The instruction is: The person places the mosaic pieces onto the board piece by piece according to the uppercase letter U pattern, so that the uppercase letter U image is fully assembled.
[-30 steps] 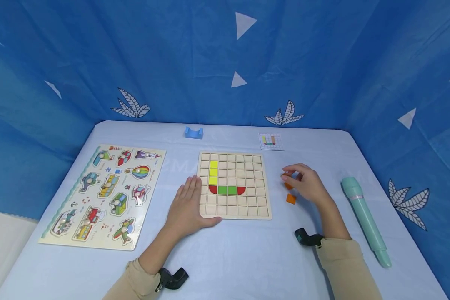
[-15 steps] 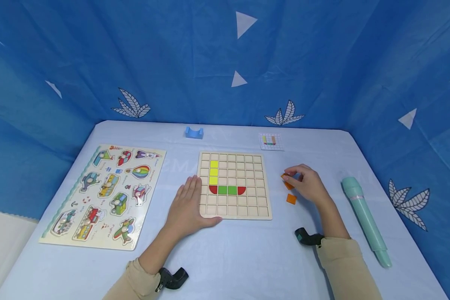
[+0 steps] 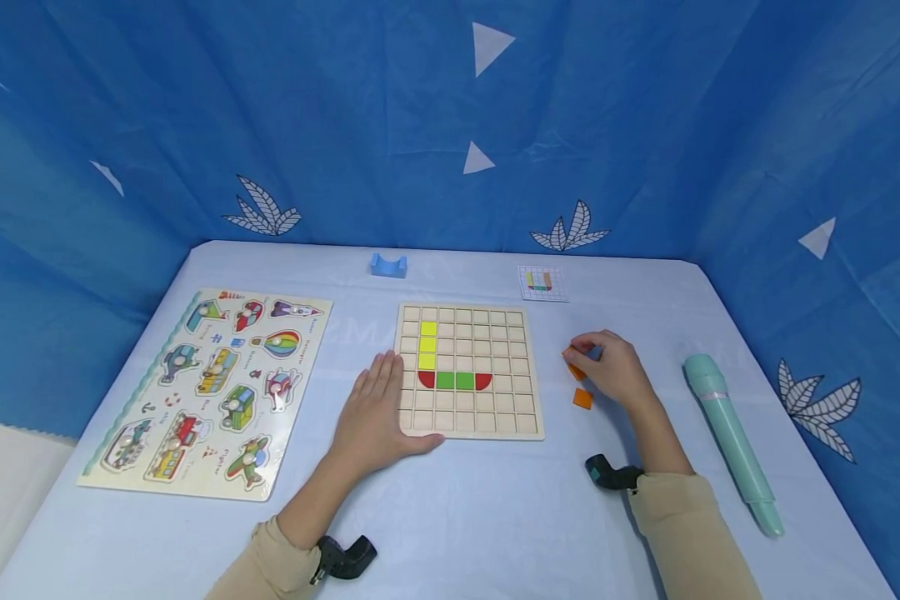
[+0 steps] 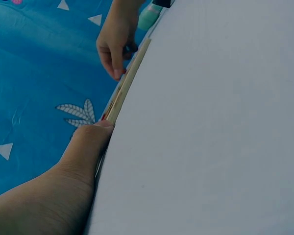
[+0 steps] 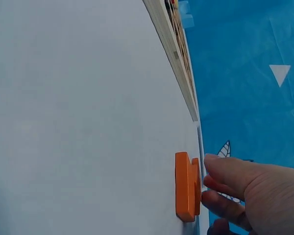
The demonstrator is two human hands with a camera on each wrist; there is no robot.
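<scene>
My left hand (image 3: pixel 372 417) lies flat at the left edge of a wooden grid board (image 3: pixel 510 417), its thumb along the near edge. Set in the board are a column of yellow squares (image 3: pixel 427 345), green squares (image 3: pixel 455 381) and a red rounded piece (image 3: pixel 483 381) at each end of the green row. To the right of the board, my right hand (image 3: pixel 617 367) pinches an orange square tile (image 3: pixel 567 352) between thumb and fingertips. Another orange tile (image 3: pixel 582 398) lies just nearer. In the right wrist view, orange tiles (image 5: pixel 184 188) stand close together at the fingertips (image 5: pixel 211 160).
A vehicle puzzle board (image 3: pixel 195 392) lies at the left. Behind the grid board are a blue curved block (image 3: pixel 387 266) and a small pattern card (image 3: pixel 542 283). A mint-green tube (image 3: pixel 735 450) lies on the right. A blue curtain (image 3: pixel 390 108) hangs round the table.
My right hand has shifted very slightly, its fingertips closing in on the orange tile, which shows more between them. The left hand and the board have stayed in place.
</scene>
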